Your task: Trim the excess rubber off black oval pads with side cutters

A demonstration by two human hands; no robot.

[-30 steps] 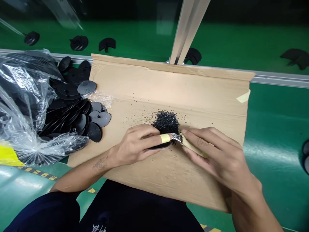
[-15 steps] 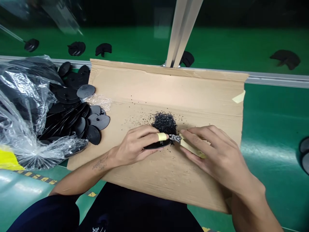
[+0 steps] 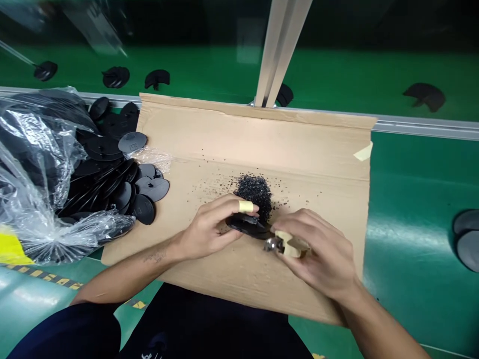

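Observation:
My left hand (image 3: 209, 224) is closed on a black plastic disc (image 3: 249, 228), held tilted just above the cardboard, with yellow tape wrapped around one finger. In my right hand (image 3: 322, 244) is a pair of small cutting pliers (image 3: 275, 244) with yellowish handles, its metal head pointing left, blurred by motion. The plier head is below the disc's right end; whether they touch, I cannot tell. Just beyond the disc lies a heap of tiny black plastic bits (image 3: 254, 192), with loose ones scattered around it.
Cardboard (image 3: 224, 279) covers the surface in front of me. At left, many black discs (image 3: 105, 169) are piled beside a clear plastic bag (image 3: 45, 149). A metal post (image 3: 280, 55) rises at the back. More grey discs (image 3: 467, 239) sit at the right edge.
The pliers have come away from the disc's upper edge, moving down and turning. The disc has shifted right and tilted in my left hand.

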